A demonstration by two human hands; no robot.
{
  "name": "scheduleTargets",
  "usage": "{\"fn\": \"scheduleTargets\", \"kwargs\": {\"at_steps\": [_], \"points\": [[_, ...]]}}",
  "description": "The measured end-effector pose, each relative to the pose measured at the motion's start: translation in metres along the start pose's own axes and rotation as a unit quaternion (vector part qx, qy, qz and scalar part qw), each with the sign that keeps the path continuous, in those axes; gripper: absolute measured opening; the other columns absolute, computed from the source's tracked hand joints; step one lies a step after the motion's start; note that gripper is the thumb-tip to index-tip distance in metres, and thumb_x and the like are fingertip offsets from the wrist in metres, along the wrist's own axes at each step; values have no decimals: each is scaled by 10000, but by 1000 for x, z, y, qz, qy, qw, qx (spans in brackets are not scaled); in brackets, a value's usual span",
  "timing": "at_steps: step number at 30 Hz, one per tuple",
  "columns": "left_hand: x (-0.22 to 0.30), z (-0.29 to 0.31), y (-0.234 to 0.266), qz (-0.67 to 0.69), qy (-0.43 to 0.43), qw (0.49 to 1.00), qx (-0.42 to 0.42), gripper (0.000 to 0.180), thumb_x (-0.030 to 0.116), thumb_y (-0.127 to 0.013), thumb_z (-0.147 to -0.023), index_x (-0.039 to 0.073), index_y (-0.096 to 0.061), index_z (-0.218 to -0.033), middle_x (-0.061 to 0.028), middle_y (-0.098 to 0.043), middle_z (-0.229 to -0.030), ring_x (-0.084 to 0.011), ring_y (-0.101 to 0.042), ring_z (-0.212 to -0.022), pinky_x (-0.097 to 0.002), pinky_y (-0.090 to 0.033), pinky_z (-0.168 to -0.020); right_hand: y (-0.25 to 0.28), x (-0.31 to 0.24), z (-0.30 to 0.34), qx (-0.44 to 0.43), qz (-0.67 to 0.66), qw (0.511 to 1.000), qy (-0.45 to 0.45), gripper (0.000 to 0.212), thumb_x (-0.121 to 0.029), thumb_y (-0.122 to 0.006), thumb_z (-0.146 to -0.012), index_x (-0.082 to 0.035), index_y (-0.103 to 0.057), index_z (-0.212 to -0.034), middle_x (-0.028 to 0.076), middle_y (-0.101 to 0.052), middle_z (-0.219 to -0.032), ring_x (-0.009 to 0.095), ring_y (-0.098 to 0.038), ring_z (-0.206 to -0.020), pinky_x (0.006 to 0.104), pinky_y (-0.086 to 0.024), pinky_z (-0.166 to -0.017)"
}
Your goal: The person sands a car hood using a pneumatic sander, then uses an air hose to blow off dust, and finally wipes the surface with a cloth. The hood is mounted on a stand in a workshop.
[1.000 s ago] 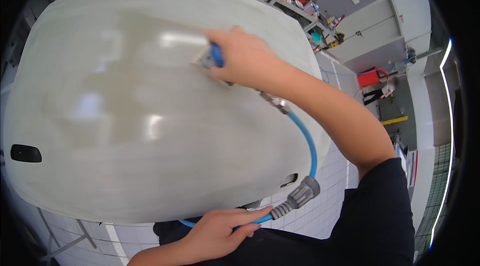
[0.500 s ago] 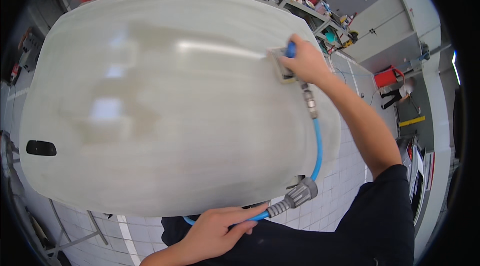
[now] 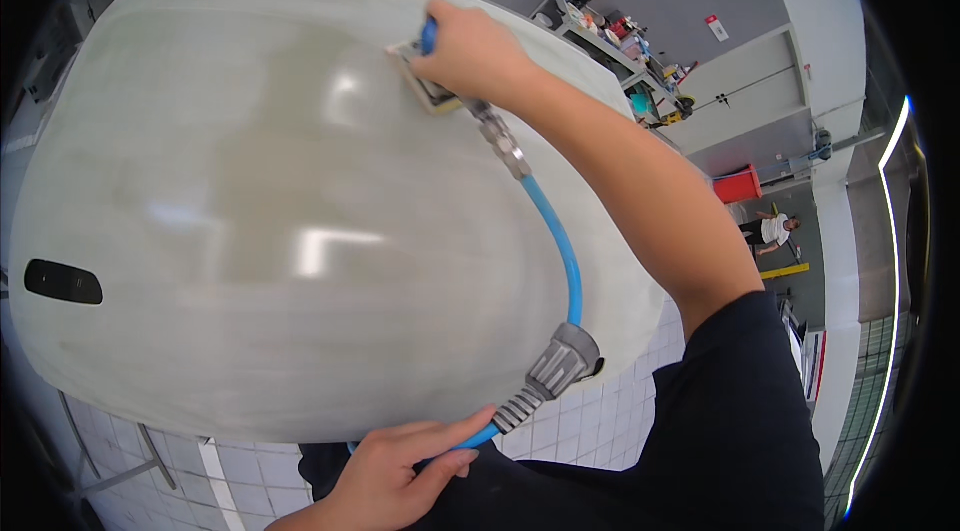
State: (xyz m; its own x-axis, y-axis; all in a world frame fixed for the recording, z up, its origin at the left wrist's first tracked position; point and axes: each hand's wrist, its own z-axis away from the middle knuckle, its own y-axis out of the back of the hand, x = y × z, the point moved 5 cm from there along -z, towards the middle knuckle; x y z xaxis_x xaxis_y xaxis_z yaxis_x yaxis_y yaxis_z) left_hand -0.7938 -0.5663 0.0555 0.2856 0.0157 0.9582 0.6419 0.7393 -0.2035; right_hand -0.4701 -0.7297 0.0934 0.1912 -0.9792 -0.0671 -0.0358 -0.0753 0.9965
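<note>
A large pale grey-green car panel (image 3: 420, 301), likely a hood, stretches before me with darker patches in its sheen. On its far part, my right hand (image 3: 478, 53) is closed over an air sander (image 3: 437, 96) with a rectangular pad and a blue part at its top. The pad lies against the panel. From the sander's metal coupling (image 3: 503, 143) a blue air hose (image 3: 563, 241) curves back to a ribbed grey hose connector (image 3: 562, 361). Below that connector, at the panel's near edge, my left hand (image 3: 405, 471) is closed around the hose, forefinger stretched along it.
A dark oval opening (image 3: 64, 281) sits at the panel's left end. Beyond the far right edge stands a grey cart (image 3: 610, 36) with cans and bottles. Red bins (image 3: 738, 185) and a person (image 3: 772, 229) are farther right. Metal stand legs (image 3: 155, 456) show below the panel.
My right hand has slid the sander leftward and slightly farther away across the panel, drawing the hose along. My left hand keeps its hold on the hose, and the view has shifted a little.
</note>
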Motion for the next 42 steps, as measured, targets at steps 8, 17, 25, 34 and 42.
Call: {"fn": "scheduleTargets", "kwargs": {"at_steps": [8,17,25,34,42], "points": [[-4,-43,-61,-8,34,994,-108,455,70,-614,-981,154,-570,-1426,-54,-672,-873,-134,-587,-756,-259,-489,-761,9,199,98,8,10,982,-189,517,-378,-728,-768,-46,-559,-1126,243,-686,-998,415,-665,-937,471,-527,-809],[-46,8,-61,-51,-66,994,-67,521,105,-623,-968,169,-506,-1472,-93,-726,-1004,-202,-684,-849,-305,-523,-812,1,234,175,49,8,966,-254,575,-372,-696,-787,-16,-546,-1212,277,-681,-1041,430,-657,-1001,464,-513,-863],[-32,111,-23,-12,-61,998,17,523,108,-605,-980,195,-496,-1484,-81,-721,-953,-213,-691,-798,-331,-540,-796,23,-15,71,38,-16,999,-16,461,-345,-694,-766,-5,-591,-1061,251,-682,-915,425,-657,-893,466,-510,-806],[-14,140,36,64,-99,987,105,542,34,-575,-971,121,-469,-1495,-106,-689,-906,-197,-658,-764,-299,-524,-771,13,-181,-47,-6,-9,998,66,532,-390,-689,-771,-36,-593,-1155,240,-696,-1038,417,-664,-975,462,-526,-846],[-8,155,57,39,-58,997,-20,539,48,-572,-960,123,-481,-1486,-99,-670,-870,-213,-647,-745,-290,-512,-752,22,-79,48,18,16,999,-49,491,-386,-713,-781,-41,-565,-1098,226,-665,-963,384,-658,-934,446,-508,-833]]}}
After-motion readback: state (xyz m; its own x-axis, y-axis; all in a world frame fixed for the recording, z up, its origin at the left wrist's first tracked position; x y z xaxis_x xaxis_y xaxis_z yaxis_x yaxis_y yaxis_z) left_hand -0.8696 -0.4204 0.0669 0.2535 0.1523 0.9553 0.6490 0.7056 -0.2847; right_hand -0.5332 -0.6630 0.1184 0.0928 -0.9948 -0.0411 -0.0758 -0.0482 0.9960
